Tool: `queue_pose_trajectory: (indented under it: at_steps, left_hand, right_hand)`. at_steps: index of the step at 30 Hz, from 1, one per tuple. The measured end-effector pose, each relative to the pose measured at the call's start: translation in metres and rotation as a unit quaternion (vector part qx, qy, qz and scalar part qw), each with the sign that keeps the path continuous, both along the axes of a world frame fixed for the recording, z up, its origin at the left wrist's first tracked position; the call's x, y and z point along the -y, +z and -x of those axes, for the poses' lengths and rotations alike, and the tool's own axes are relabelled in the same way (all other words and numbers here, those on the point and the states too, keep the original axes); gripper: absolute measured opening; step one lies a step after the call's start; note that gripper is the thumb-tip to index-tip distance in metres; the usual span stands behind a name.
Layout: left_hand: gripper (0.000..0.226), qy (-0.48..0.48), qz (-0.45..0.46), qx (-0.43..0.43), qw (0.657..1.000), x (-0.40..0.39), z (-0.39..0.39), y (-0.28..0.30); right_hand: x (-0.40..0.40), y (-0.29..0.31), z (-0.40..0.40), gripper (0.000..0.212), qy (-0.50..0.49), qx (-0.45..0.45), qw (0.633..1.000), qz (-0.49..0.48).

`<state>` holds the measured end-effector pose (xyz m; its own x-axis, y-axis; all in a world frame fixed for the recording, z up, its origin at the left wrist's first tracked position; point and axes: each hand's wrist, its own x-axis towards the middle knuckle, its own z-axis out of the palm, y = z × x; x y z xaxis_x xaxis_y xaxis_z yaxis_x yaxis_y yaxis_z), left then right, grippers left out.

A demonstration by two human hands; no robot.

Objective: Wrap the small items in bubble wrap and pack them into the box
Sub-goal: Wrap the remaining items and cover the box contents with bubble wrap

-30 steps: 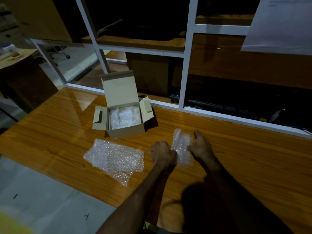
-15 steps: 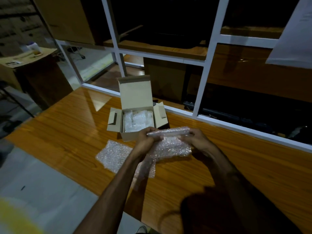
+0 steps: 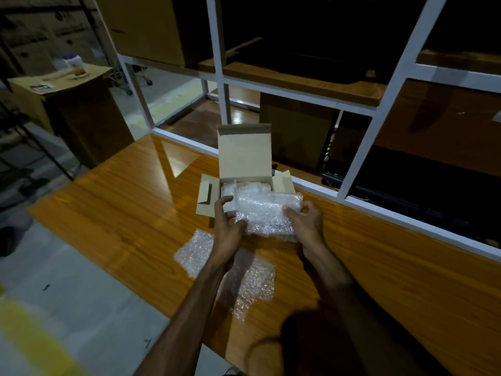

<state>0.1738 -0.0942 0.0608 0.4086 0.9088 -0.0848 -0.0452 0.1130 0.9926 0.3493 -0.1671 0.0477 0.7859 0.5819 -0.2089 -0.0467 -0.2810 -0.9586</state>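
Note:
Both my hands hold a bubble-wrapped bundle (image 3: 267, 213) in the air just in front of the open cardboard box (image 3: 207, 198). My left hand (image 3: 227, 222) grips its left end, and my right hand (image 3: 305, 219) pinches its right end. The item inside the wrap is hidden. The box stands on the wooden table (image 3: 122, 213) with its lid (image 3: 244, 150) raised, and it holds other bubble-wrapped pieces (image 3: 252, 187). A loose sheet of bubble wrap (image 3: 254, 280) lies flat on the table under my left forearm.
A white metal frame (image 3: 360, 164) runs along the table's far edge behind the box. The table's near edge drops to a grey floor (image 3: 81, 308) on the left. A brown cabinet (image 3: 73, 109) stands at the far left.
The bundle went from lying on the table to being held up in both hands, and it has moved closer to the box opening. The camera came nearer to the box.

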Motion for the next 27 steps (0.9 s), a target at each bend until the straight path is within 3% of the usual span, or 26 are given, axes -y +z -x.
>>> queue_pose_trajectory:
  at_steps: [4, 7, 11, 13, 17, 19, 22, 27]
  left_hand:
    - [0.045, -0.009, 0.003, -0.026, 1.000, -0.027, 0.007, 0.002]
    - [0.043, -0.034, 0.028, -0.026, 0.999, -0.048, 0.009, 0.006]
    - [0.050, -0.067, 0.023, -0.050, 0.996, -0.080, 0.007, 0.006]
    - [0.050, -0.067, 0.009, -0.074, 0.995, -0.094, 0.005, 0.006]
    - [0.057, -0.090, -0.071, -0.147, 0.982, -0.118, 0.002, 0.008]
    - [0.061, -0.115, -0.138, -0.228, 0.957, -0.130, -0.002, 0.007]
    - [0.063, -0.144, -0.239, -0.365, 0.888, -0.140, -0.012, 0.011]
    - [0.048, -0.164, -0.302, -0.464, 0.816, -0.146, -0.035, 0.016]
  right_hand:
    - [-0.023, 0.008, 0.008, 0.034, -0.034, 0.036, 0.998, 0.029]
    - [-0.040, 0.010, 0.010, 0.046, -0.058, 0.062, 0.996, 0.027]
    - [-0.061, 0.011, 0.011, 0.030, -0.048, 0.103, 0.993, -0.007]
    - [-0.072, 0.012, 0.007, 0.019, -0.032, 0.090, 0.995, -0.033]
    - [-0.086, 0.013, 0.000, 0.040, 0.086, 0.013, 0.996, -0.012]
    - [-0.095, 0.013, -0.006, 0.051, 0.151, 0.024, 0.988, 0.023]
    - [-0.113, 0.015, -0.012, 0.067, 0.208, 0.078, 0.971, 0.089]
    - [-0.141, 0.017, -0.020, 0.065, 0.245, 0.176, 0.935, 0.185]
